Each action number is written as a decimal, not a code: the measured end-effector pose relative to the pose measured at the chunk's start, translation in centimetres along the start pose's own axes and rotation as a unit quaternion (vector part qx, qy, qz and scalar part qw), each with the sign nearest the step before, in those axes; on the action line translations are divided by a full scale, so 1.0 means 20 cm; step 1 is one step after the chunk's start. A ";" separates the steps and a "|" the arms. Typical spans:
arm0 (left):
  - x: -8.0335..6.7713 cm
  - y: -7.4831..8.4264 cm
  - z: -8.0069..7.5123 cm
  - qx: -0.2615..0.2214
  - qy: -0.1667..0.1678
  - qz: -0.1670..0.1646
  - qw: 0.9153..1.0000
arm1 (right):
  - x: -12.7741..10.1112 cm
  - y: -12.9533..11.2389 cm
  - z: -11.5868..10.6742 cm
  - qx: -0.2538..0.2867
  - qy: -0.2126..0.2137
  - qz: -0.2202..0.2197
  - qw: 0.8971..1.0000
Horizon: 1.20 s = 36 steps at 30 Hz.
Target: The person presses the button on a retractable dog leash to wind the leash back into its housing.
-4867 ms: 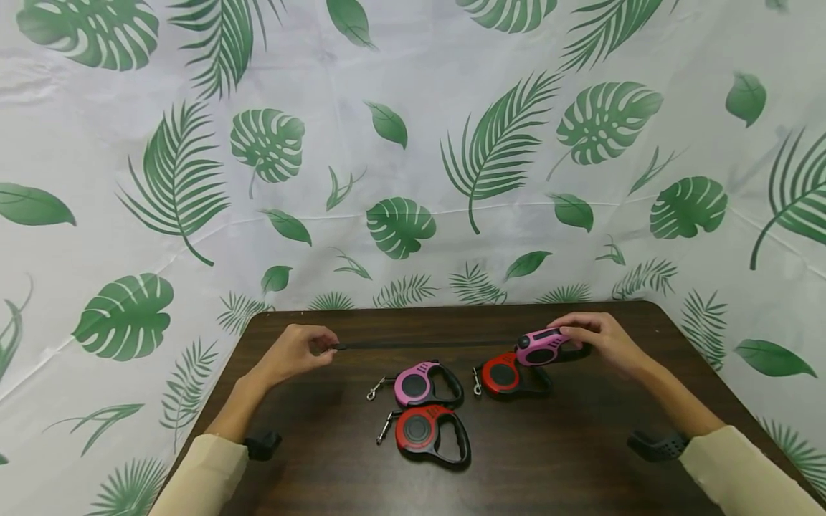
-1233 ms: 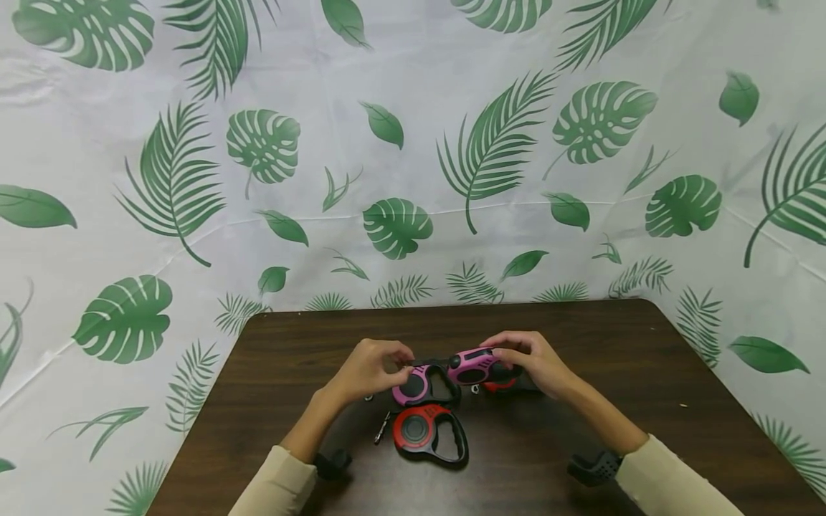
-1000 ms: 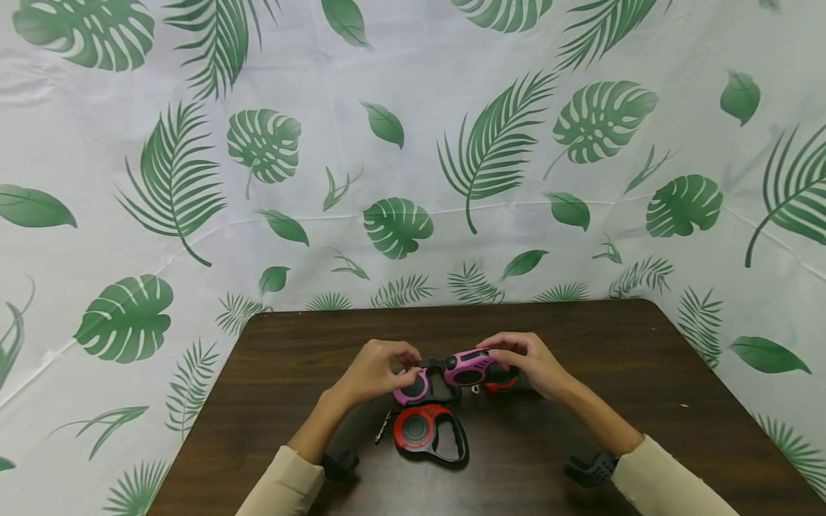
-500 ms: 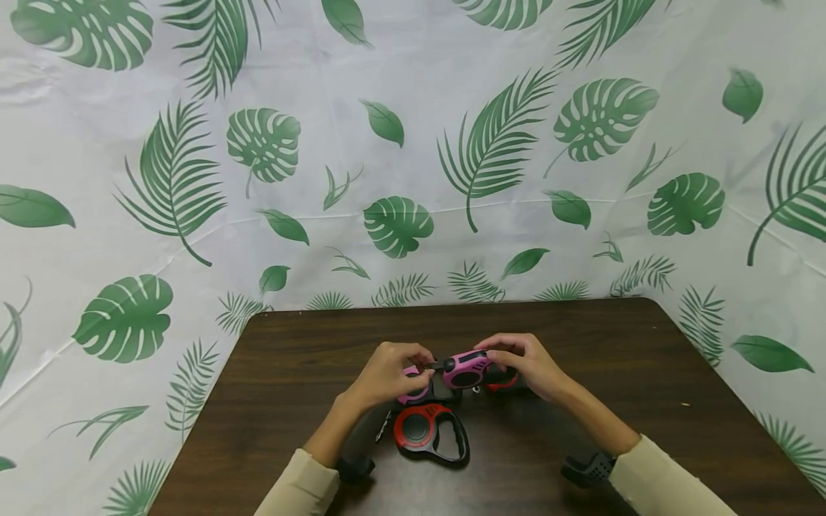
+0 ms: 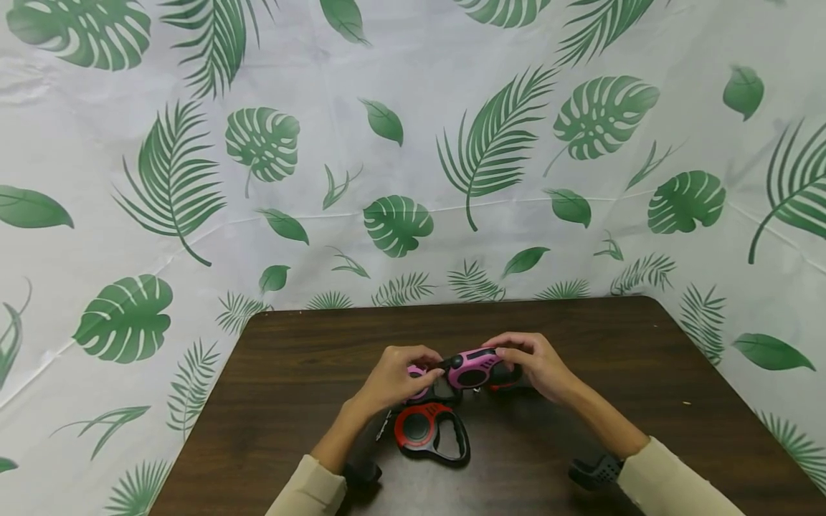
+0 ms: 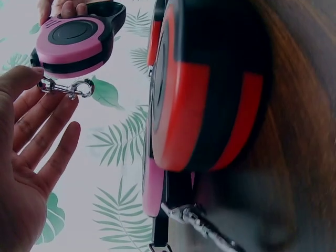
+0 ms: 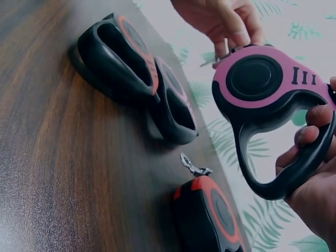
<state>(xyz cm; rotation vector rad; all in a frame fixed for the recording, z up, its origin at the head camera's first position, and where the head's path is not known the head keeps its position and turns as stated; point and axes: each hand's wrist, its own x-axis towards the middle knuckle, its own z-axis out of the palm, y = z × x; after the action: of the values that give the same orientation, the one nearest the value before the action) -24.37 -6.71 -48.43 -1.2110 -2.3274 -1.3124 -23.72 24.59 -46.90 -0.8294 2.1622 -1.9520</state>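
My right hand (image 5: 542, 367) grips the black handle of a pink and black retractable dog leash (image 5: 476, 368), held above the table. In the right wrist view its fingers curl through the handle loop (image 7: 281, 188). My left hand (image 5: 395, 378) is close against the casing's strap outlet. Its thumb and forefinger pinch the strap end at the silver snap hook (image 6: 67, 88), with the other fingers spread. Below the hands lie a second pink leash (image 5: 416, 371), partly hidden by my left hand, and a red leash (image 5: 416, 430).
Another red leash (image 7: 195, 218) lies to the right, mostly hidden behind the held one in the head view. The brown wooden table (image 5: 310, 330) backs onto a white leaf-printed cloth (image 5: 335, 251). Wrist cameras sit under both forearms.
Earlier the hands were far apart with the black strap stretched between them. My left hand has moved right to the casing and the strap has drawn in. The right hand has come left.
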 end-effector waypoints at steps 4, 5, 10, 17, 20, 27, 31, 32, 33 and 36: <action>0.00 0.01 0.02 -0.025 -0.012 -0.006 1.000 | -0.01 0.00 -0.01 0.022 -0.002 0.005 1.000; 0.00 0.02 0.02 -0.029 -0.016 -0.008 0.999 | -0.01 -0.01 -0.01 0.025 -0.002 0.006 1.000; 0.02 0.05 0.07 -0.025 -0.024 -0.013 0.999 | -0.04 0.00 -0.03 0.030 -0.006 0.012 0.999; 0.02 0.10 0.15 -0.029 -0.038 -0.038 0.998 | -0.08 0.01 -0.05 0.033 -0.022 0.025 0.999; 0.02 0.13 0.17 -0.027 -0.043 -0.050 0.997 | -0.11 0.01 -0.07 0.029 -0.024 0.028 0.999; 0.05 0.18 0.23 -0.046 -0.068 -0.073 0.994 | -0.18 0.00 -0.12 0.028 -0.026 0.043 0.998; 0.05 0.20 0.27 -0.035 -0.080 -0.073 0.993 | -0.23 0.01 -0.14 0.017 -0.017 0.067 0.997; 0.05 0.20 0.28 -0.029 -0.082 -0.072 0.994 | -0.24 0.01 -0.14 0.014 -0.015 0.075 0.997; 0.05 0.20 0.29 -0.023 -0.085 -0.071 0.994 | -0.25 0.01 -0.15 0.012 -0.014 0.083 0.996; 0.05 0.21 0.32 -0.011 -0.097 -0.075 0.992 | -0.29 0.03 -0.15 0.008 -0.013 0.099 0.995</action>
<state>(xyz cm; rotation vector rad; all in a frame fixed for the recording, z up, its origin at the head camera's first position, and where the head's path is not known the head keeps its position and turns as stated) -20.58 -0.04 -49.12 -1.2429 -2.5914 -1.3227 -20.45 29.98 -48.58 -0.6096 2.1201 -1.8488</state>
